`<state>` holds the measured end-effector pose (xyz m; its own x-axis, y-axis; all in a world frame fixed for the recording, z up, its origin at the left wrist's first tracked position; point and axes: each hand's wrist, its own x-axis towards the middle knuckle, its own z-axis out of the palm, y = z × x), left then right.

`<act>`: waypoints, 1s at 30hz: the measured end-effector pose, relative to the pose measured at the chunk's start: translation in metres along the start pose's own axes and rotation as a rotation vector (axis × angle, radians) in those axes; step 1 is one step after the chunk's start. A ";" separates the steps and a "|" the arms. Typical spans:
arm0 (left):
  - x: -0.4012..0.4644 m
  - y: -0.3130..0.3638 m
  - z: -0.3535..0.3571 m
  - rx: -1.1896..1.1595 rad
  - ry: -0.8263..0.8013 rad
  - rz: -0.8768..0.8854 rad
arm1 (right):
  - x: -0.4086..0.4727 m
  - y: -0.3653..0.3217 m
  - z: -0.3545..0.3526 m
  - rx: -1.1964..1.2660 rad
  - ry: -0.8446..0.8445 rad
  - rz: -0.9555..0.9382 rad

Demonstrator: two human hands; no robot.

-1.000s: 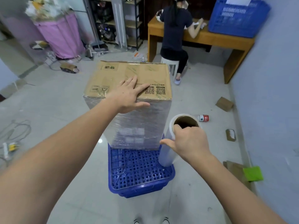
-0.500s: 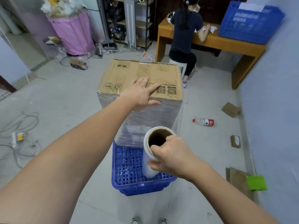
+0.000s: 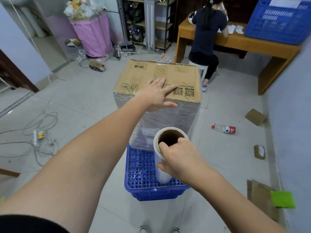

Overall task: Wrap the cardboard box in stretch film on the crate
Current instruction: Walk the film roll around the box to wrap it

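The right hand (image 3: 178,158), fingers gripping the film roll (image 3: 165,153), has carried it leftward across the cardboard box's (image 3: 161,81) near face on the crate (image 3: 151,190), left hand (image 3: 156,94) flat on top, extending the wrap.

The cardboard box (image 3: 161,78) has a matt brown paper top with printed marks and strips of clear tape. Its sides are glossy and crinkled under clear stretch film (image 3: 161,118). The film roll (image 3: 161,158) is milky, smooth plastic on a brown cardboard core. The crate (image 3: 144,180) under the box is shiny blue plastic, pierced with holes. The floor (image 3: 75,98) is pale smooth tile with a slight sheen. The desk (image 3: 252,44) is plain, matt wood.
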<state>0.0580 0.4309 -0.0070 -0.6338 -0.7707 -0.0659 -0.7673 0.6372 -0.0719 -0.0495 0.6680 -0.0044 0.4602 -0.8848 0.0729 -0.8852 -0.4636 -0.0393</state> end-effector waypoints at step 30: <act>-0.028 -0.138 0.013 -0.103 0.031 0.273 | 0.068 -0.085 -0.002 0.033 -0.075 0.995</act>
<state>0.1829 0.3648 -0.0083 -0.8196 -0.5717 -0.0382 -0.5730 0.8183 0.0457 0.0567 0.6472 0.0063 -0.4854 -0.8714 -0.0714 -0.8684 0.4900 -0.0765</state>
